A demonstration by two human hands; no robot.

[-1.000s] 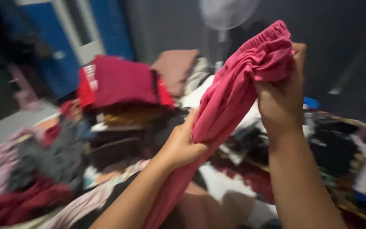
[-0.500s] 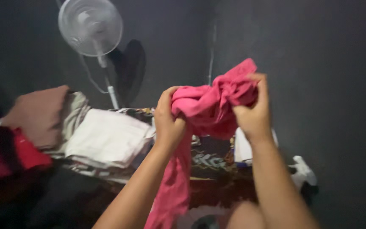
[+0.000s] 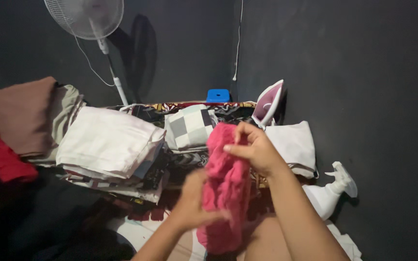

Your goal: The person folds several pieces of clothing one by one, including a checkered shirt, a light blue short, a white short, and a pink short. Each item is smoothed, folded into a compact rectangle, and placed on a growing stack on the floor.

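A bunched pink garment (image 3: 226, 188) hangs in front of me, held by both hands. My right hand (image 3: 255, 147) grips its top edge, fingers curled over the cloth. My left hand (image 3: 194, 203) is blurred and closes on the garment's lower left side. The cloth hangs down to my knee at the bottom of the view.
Stacks of folded clothes (image 3: 107, 145) lie left of the hands, with a checked cushion (image 3: 189, 126) behind them. An upright iron (image 3: 268, 102), a folded white cloth (image 3: 293, 142) and a white spray bottle (image 3: 332, 191) stand by the dark wall at right. A standing fan (image 3: 85, 17) is at back left.
The view swung right and down, away from the left piles. Both hands lowered the pink garment from face height and gathered it into a tighter bunch.
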